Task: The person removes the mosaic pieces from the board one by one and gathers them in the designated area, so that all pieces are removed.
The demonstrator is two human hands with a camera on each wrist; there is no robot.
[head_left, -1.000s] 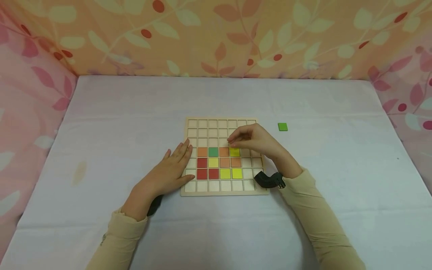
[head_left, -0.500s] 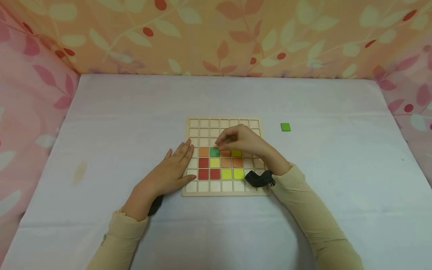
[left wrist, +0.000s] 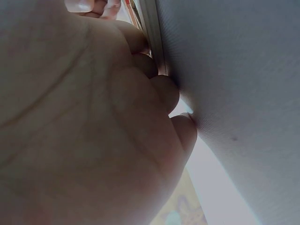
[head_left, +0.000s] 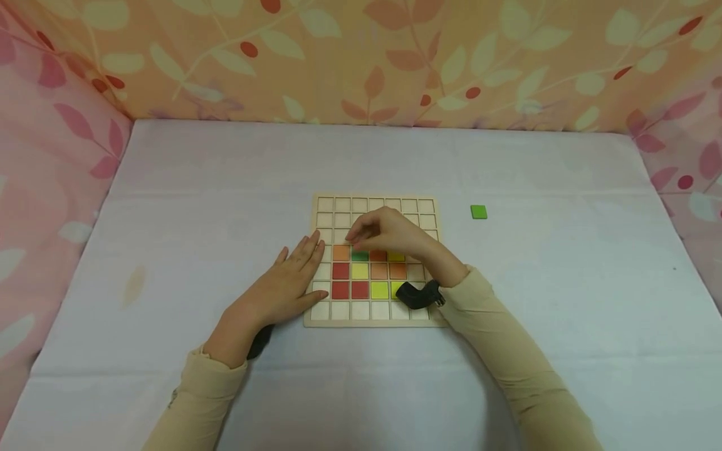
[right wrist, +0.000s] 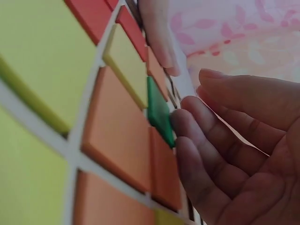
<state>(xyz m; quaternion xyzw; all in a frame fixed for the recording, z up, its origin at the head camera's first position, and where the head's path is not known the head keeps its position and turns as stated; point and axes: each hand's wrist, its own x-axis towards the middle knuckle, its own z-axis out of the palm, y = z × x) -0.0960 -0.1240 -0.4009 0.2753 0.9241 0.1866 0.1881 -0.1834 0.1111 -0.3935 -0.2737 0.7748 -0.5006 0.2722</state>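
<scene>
A square wooden grid board [head_left: 372,323] lies on the white cloth, with orange, red, yellow and green tiles in its middle cells. My left hand [head_left: 284,282] lies flat across the board's left edge, fingers spread. In the left wrist view its fingertips [left wrist: 164,96] meet the board's side. Over the upper tile row is my right hand [head_left: 392,233], its fingers loosely bent. The right wrist view has the fingertips [right wrist: 183,119] right by a green tile [right wrist: 159,110], thumb held apart and nothing between. That hand hides part of the board's upper cells.
A loose light-green tile [head_left: 478,212] lies on the cloth right of the board. Patterned fabric walls [head_left: 338,62] stand behind and at both sides of the table. A black wrist device [head_left: 417,295] hangs under the right wrist, over the board's lower right part.
My right hand has moved left along the upper tile row, from above the yellow tile to above the green one. The left hand stays in place on the board.
</scene>
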